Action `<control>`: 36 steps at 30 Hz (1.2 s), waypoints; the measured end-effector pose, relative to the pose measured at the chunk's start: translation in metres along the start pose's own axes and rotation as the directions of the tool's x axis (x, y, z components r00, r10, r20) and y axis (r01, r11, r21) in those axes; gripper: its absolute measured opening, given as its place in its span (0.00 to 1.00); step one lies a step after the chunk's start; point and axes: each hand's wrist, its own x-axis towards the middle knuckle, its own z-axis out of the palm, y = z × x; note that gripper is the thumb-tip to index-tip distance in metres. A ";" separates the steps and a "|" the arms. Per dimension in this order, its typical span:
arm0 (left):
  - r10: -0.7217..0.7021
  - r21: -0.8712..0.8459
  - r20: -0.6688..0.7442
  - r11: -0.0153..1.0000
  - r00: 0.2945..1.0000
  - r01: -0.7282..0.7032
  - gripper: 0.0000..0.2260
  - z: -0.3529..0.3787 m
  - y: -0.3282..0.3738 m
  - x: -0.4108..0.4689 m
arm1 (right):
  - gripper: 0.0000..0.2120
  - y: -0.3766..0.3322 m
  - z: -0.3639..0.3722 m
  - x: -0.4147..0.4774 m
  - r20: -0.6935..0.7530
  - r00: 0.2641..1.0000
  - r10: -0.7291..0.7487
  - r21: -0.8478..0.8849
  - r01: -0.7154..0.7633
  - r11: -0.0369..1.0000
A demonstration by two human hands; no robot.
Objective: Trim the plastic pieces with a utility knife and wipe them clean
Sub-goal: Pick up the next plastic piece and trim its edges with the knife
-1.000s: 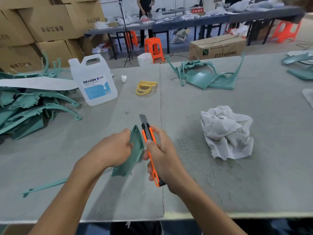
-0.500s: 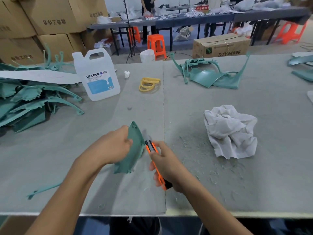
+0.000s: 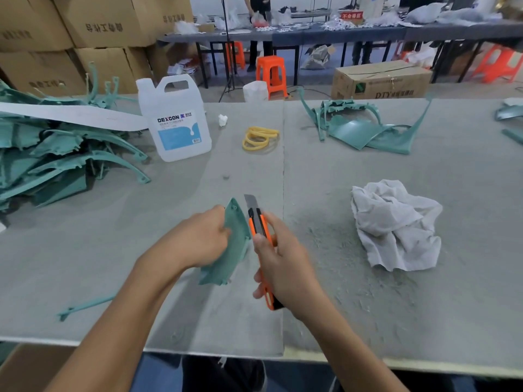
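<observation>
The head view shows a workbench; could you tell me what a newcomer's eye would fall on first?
At centre, the right hand grips an orange utility knife, blade out, beside a teal plastic piece held by the left hand. A crumpled white cloth lies to the right on the grey table, and a heap of teal plastic pieces fills the far left.

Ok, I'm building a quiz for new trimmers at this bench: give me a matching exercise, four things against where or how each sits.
1. utility knife
2. plastic piece
3. white rag
4. jug

A. crumpled on the table
B. gripped in the right hand, blade out
C. upright beside the green pile
D. held in the left hand

Pairs: 1-B, 2-D, 3-A, 4-C
</observation>
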 end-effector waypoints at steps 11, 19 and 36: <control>-0.020 0.032 -0.010 0.999 1.000 0.020 0.06 0.002 0.008 0.005 | 0.27 0.010 0.038 -0.005 -0.123 0.983 -0.140 -0.165 0.119 0.979; -0.056 0.062 -0.024 0.996 0.998 0.057 0.10 0.000 0.003 0.005 | 0.11 0.029 0.030 -0.002 -0.105 0.987 0.119 -0.388 -0.151 0.909; -0.017 -0.003 -0.052 1.000 0.999 0.017 0.11 0.009 -0.004 -0.007 | 0.14 0.017 -0.028 0.002 -0.044 0.997 0.070 -0.611 -0.082 0.788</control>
